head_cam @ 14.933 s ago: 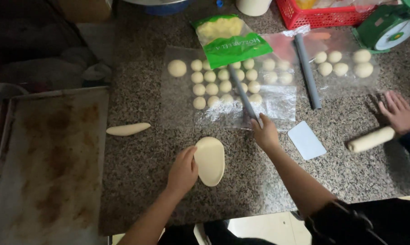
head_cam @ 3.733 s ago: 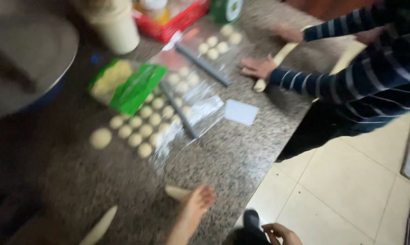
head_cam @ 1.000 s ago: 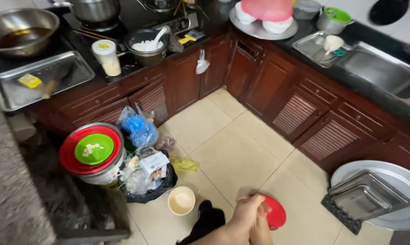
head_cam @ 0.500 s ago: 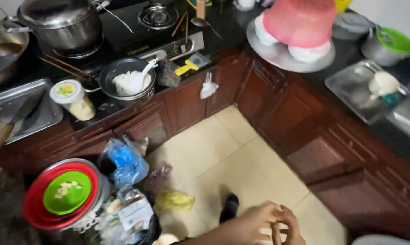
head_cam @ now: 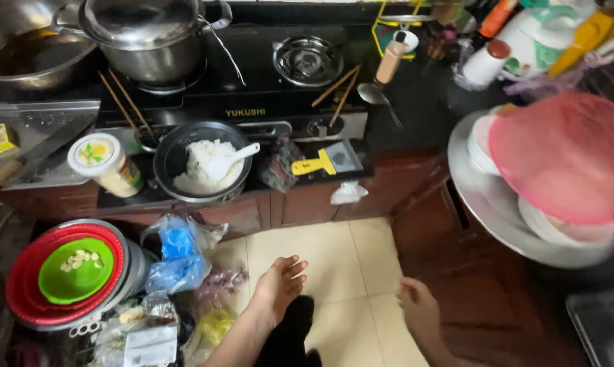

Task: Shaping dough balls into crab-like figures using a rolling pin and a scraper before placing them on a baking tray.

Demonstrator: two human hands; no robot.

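Both hands hung empty over the tiled floor point(head_cam: 334, 272), well apart from each other. The left hand point(head_cam: 278, 285) was spread flat with fingers loose; the right hand point(head_cam: 419, 309) was blurred, so whether its fingers were curled or open could not be told. Neither touched anything.

Just left of the left hand lay a heap of plastic bags point(head_cam: 178, 261), and beyond them a stack of red and green bowls point(head_cam: 66, 278). A careless sweep of that hand could, I judged, snag a bag or tip the stack. Ahead of both hands, on the tabletop edge, stood a rice pot point(head_cam: 202, 160) with a white spoon point(head_cam: 231, 162) sticking out, a jar point(head_cam: 106, 163) beside it, and a yellow-handled scraper point(head_cam: 324, 162); a knock on the spoon might drag rice over the edge. Up and right of the right hand, a metal tray point(head_cam: 483, 211) bearing a pink cover point(head_cam: 568, 156) overhung the cabinet and looked liable to be bumped.

Farther off sat the lidded pot point(head_cam: 140, 37) on the stove point(head_cam: 253, 95).

The forearms were cut off at the frame's bottom, a dark shape between the hands was unclear, and what lay under the cover was hidden.
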